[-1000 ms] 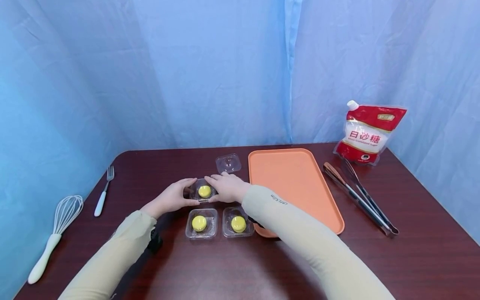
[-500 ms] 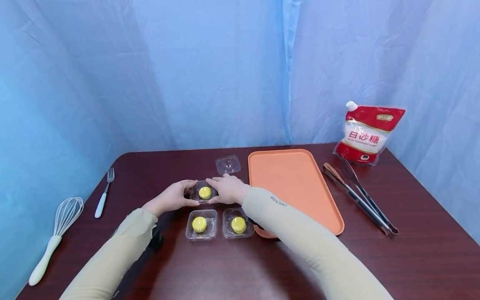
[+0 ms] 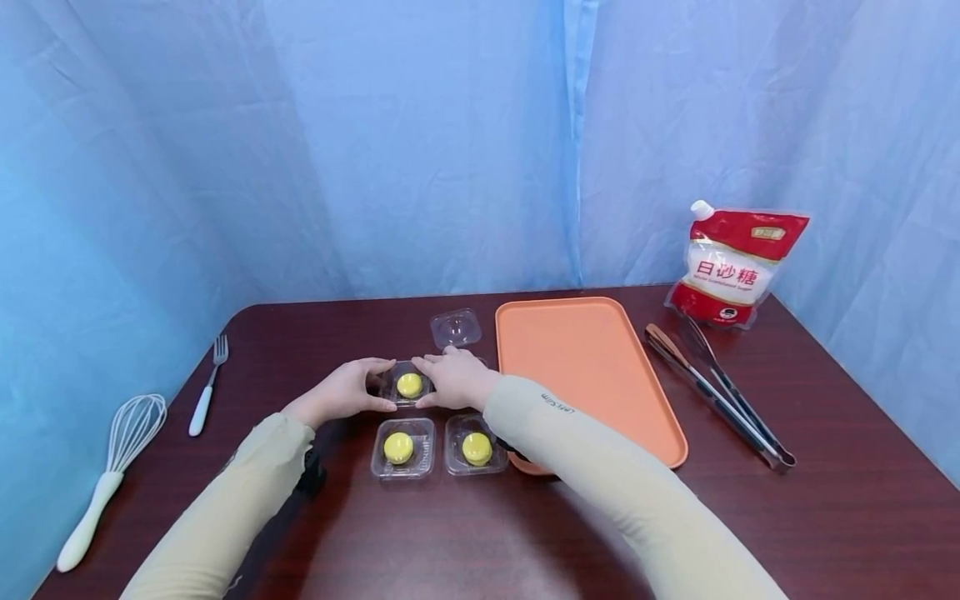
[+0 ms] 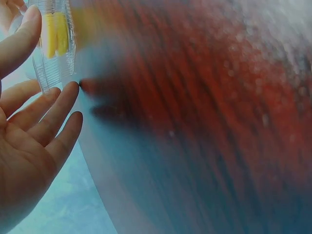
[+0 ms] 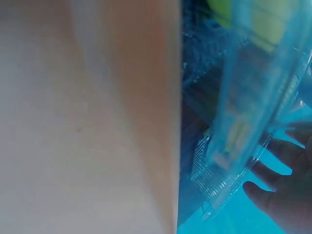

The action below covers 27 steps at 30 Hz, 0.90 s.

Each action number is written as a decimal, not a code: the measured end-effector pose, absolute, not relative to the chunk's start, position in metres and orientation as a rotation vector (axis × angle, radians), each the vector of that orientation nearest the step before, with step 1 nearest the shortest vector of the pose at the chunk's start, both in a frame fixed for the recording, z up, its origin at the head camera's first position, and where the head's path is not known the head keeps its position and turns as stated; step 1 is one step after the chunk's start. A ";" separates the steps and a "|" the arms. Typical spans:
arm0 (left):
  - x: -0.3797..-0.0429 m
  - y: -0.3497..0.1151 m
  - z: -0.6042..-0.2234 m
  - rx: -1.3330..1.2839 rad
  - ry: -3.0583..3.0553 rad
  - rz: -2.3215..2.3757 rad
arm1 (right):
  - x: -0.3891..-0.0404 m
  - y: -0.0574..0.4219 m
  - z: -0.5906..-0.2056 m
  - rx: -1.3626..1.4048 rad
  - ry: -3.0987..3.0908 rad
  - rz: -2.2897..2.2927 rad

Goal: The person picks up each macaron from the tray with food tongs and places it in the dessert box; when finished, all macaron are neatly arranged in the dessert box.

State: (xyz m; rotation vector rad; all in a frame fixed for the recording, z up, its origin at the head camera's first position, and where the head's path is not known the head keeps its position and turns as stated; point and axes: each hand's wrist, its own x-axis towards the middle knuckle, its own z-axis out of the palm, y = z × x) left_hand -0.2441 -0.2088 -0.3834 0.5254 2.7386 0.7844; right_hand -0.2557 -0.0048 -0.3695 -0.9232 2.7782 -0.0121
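Both hands hold opposite sides of a small clear plastic box point(image 3: 397, 398) on the table, with a yellow macaron point(image 3: 409, 385) inside. At its left side, the left hand point(image 3: 347, 392) has thumb and fingers spread along the edges; the left wrist view shows them against the clear wall. The right hand point(image 3: 459, 380) does likewise on the right side. Whether a lid sits on this box is hard to tell. Just in front stand two more clear boxes, the left box point(image 3: 424, 460) and the right box point(image 3: 456, 463), each with a yellow macaron.
Behind the right hand lies a clear plastic lid point(image 3: 456, 328). An orange tray point(image 3: 573, 350) is to the right, partly under the right forearm. Tongs point(image 3: 723, 396) and a sugar pouch point(image 3: 731, 271) lie beyond it. At the left edge are a fork point(image 3: 210, 383) and a whisk point(image 3: 112, 475).
Nearly nothing differs: both hands stay around the box, and the whole view shifts by a few pixels.
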 end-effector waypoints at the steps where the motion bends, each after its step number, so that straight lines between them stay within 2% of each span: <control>1: -0.244 -0.209 -0.383 0.527 2.739 0.784 | -0.256 -0.005 -0.369 -0.924 2.778 -0.013; 14: -0.245 -0.210 -0.383 0.532 2.733 0.754 | -0.257 -0.002 -0.370 -0.924 2.750 -0.119; 27: -0.239 -0.211 -0.386 0.523 2.734 0.794 | -0.262 0.023 -0.356 -0.984 2.852 -0.211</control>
